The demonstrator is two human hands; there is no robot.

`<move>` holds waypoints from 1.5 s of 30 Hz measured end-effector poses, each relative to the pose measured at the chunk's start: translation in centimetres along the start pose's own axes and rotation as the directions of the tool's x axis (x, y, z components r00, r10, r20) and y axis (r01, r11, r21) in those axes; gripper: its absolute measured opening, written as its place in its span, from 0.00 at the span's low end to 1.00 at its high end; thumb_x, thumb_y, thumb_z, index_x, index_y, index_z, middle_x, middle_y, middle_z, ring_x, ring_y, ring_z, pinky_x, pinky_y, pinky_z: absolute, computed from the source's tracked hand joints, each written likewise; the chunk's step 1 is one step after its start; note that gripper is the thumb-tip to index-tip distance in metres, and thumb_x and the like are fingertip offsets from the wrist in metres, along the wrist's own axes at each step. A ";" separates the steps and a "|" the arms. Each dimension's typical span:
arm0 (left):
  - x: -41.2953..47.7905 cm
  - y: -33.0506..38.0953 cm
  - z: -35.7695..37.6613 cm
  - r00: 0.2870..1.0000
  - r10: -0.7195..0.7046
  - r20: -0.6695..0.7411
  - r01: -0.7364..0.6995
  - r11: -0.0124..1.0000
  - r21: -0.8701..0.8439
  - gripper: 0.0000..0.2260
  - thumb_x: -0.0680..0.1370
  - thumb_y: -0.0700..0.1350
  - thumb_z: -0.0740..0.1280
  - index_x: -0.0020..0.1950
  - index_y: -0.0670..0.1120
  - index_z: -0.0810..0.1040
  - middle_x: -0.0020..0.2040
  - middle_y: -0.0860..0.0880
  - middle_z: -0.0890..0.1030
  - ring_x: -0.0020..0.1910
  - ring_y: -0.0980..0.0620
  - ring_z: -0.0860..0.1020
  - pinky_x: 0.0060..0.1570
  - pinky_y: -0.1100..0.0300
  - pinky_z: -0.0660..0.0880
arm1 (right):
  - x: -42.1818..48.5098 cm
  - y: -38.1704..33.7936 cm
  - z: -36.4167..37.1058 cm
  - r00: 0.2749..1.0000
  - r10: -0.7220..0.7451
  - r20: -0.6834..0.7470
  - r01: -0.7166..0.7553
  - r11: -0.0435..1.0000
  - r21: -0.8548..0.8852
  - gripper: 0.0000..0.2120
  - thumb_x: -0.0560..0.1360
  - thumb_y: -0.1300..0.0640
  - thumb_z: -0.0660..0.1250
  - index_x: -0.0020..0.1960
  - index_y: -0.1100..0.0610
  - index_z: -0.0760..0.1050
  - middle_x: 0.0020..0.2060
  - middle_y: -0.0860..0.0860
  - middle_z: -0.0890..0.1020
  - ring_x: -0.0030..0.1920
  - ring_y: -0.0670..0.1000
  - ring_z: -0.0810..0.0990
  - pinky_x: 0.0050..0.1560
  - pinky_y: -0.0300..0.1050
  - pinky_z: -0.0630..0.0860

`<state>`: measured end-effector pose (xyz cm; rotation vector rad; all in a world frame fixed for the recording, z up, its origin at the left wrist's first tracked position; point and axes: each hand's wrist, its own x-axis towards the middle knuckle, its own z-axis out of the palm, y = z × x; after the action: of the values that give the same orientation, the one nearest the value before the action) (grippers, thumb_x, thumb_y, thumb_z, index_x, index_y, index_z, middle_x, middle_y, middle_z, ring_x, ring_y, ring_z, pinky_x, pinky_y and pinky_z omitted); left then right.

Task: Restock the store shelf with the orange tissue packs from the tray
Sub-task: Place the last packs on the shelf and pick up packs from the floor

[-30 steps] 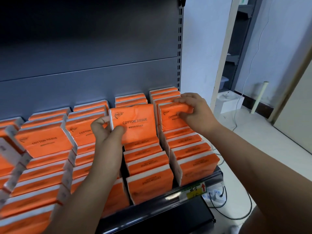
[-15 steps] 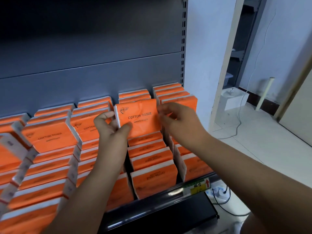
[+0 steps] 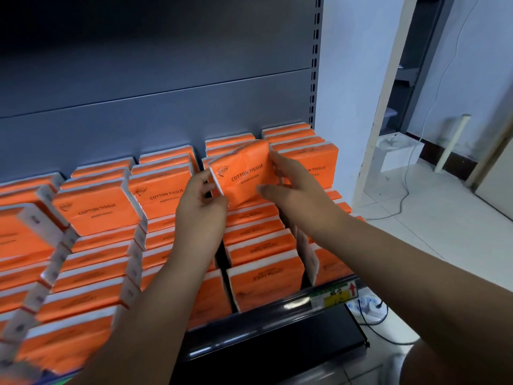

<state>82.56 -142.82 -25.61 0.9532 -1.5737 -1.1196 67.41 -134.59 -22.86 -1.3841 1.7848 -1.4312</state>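
Holding one orange tissue pack (image 3: pixel 244 173) between both grips, I log as follows. Left grip (image 3: pixel 201 209): pinches the pack's left edge. Right grip (image 3: pixel 295 187): fingers curled on its right edge, thumb across the front. Pack: tilted, raised above the second column from the right, toward the back. Shelf (image 3: pixel 277 308): columns of stocked packs (image 3: pixel 97 209), standing. Front rail: yellow price label (image 3: pixel 337 295).

Shop: gondola shelf (image 3: pixel 166 87), price label (image 3: pixel 337 295), stacked tissue packs (image 3: pixel 97 209).

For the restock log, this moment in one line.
left hand: holds tissue pack | right hand: holds same pack | shelf: rows packed
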 end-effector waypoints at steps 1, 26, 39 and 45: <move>0.1 0.0 0.0 1.000 -0.016 -0.001 0.016 1.000 0.001 0.22 0.78 0.36 0.66 0.66 0.58 0.79 0.56 0.55 0.84 0.46 0.62 0.84 0.51 0.49 0.84 | 0.0 -0.3 0.6 1.000 -0.010 -0.006 0.010 1.000 -0.009 0.39 0.72 0.46 0.72 0.80 0.52 0.63 0.69 0.46 0.73 0.69 0.37 0.70 0.72 0.42 0.66; -0.6 0.3 0.1 0.999 -0.042 0.035 0.034 0.980 0.198 0.19 0.80 0.40 0.65 0.67 0.58 0.75 0.48 0.61 0.81 0.43 0.73 0.78 0.42 0.65 0.71 | -0.5 1.5 2.7 1.000 -0.003 -0.024 0.000 0.992 -0.124 0.22 0.72 0.45 0.67 0.63 0.42 0.64 0.61 0.46 0.77 0.61 0.48 0.77 0.61 0.56 0.78; -1.7 0.7 -0.3 0.996 0.086 0.027 -0.090 0.969 0.231 0.22 0.80 0.39 0.65 0.62 0.66 0.69 0.49 0.68 0.79 0.48 0.76 0.76 0.47 0.68 0.71 | -3.5 -0.4 2.7 0.991 -0.092 -0.099 0.049 0.929 -0.368 0.24 0.80 0.46 0.64 0.73 0.49 0.64 0.62 0.45 0.73 0.58 0.46 0.74 0.52 0.44 0.72; -2.9 1.4 -0.2 0.954 0.272 0.130 -0.298 0.789 0.538 0.22 0.81 0.48 0.63 0.76 0.55 0.66 0.70 0.55 0.76 0.71 0.53 0.73 0.68 0.50 0.74 | -4.2 -1.1 2.7 0.971 -0.230 -0.071 0.139 0.777 -0.614 0.28 0.82 0.43 0.58 0.78 0.56 0.62 0.72 0.51 0.70 0.74 0.52 0.66 0.71 0.47 0.67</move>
<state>83.42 -139.78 -24.98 1.0105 -2.0578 -0.4699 71.74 -131.96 -23.81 -1.8508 2.3974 -1.0990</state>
